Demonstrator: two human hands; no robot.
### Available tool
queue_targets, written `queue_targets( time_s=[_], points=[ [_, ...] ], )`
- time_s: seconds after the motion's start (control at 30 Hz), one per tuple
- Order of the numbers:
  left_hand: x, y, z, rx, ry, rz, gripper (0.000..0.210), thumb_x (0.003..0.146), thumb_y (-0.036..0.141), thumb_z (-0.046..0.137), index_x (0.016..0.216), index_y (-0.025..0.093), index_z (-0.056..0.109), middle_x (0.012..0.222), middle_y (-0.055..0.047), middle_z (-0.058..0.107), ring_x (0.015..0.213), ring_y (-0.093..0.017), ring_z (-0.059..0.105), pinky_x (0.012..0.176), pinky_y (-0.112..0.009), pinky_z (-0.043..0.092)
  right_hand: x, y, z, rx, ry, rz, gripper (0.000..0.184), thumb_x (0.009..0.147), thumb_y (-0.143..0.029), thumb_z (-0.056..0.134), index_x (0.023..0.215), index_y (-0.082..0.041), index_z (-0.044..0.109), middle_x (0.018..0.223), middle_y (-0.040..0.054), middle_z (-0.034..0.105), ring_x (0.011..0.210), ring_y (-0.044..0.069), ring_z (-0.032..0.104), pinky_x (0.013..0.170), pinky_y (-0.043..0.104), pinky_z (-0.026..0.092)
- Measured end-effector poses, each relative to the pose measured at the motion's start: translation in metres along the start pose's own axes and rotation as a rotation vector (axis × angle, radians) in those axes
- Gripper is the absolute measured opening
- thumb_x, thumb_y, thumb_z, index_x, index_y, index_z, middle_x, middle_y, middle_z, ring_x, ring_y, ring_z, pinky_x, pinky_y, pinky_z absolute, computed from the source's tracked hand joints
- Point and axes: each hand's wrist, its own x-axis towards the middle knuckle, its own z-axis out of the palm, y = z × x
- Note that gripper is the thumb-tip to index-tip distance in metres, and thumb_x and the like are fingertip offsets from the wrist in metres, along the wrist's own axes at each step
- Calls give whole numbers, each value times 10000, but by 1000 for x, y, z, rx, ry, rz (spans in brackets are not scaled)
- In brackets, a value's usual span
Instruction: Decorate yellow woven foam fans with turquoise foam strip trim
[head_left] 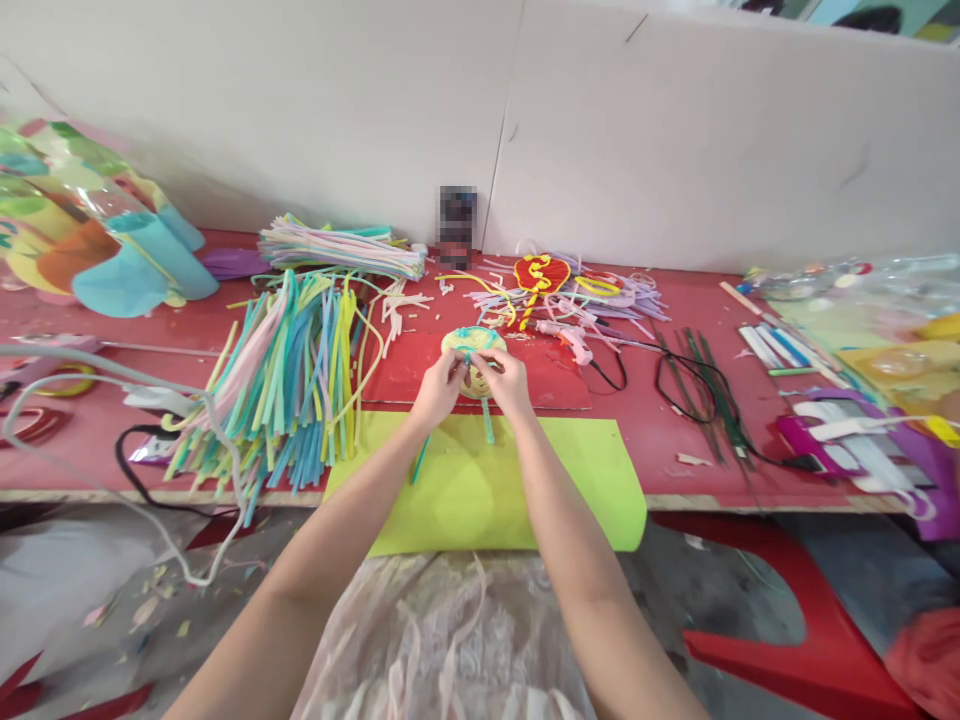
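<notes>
A round yellow-and-teal pipe-cleaner piece (474, 341) with a short teal handle is held over a red board (397, 372). My left hand (442, 384) pinches at its left side, fingers closed. On the other side my right hand (504, 382) is also closed on it, with the fingertips of both hands nearly meeting at the middle. What exactly lies between the fingertips is too small to tell. A teal pipe cleaner (421, 458) slants below my left hand, over a lime-green sheet (480, 490) at the table's front edge.
Left is a big bundle of pipe cleaners (281, 370); another bundle (337, 248) lies behind it. A red-and-yellow heart piece (541, 275) and a pink glue gun (568, 340) are behind my hands. Cords, a purple power strip (832, 440) and markers (780, 348) lie right.
</notes>
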Motion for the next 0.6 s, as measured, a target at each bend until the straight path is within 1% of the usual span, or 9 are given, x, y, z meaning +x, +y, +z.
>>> queue_targets(
  time_s=[0.1,0.2,0.43,0.6],
  points=[
    [3,-3,1,-125,-21,-25,145,891,309,404,846,184,463,653,34,514,550,-71,452,576,-187,381,1,-1,0,77,-7,35,336,731,-499,617,853,-191,673,857,44,676,777,169,618,689,267,505],
    [5,-5,0,-191,-65,-65,171,888,340,413,847,182,467,645,38,504,498,-59,408,525,-182,357,2,-2,-1,115,-17,67,335,712,-493,636,842,-186,665,835,37,675,755,162,619,687,267,504],
    [6,-7,-2,-196,-74,-99,194,857,365,454,792,183,469,614,48,478,467,-55,371,489,-186,326,3,1,-2,141,-19,115,344,683,-494,659,823,-180,669,790,26,673,709,151,607,692,273,493],
    [7,-6,-5,-191,-93,-64,191,853,346,464,784,171,497,629,39,486,503,-63,405,505,-194,340,4,4,-2,150,-17,114,315,684,-471,666,816,-185,677,767,19,668,721,152,610,710,275,487]
  ],
)
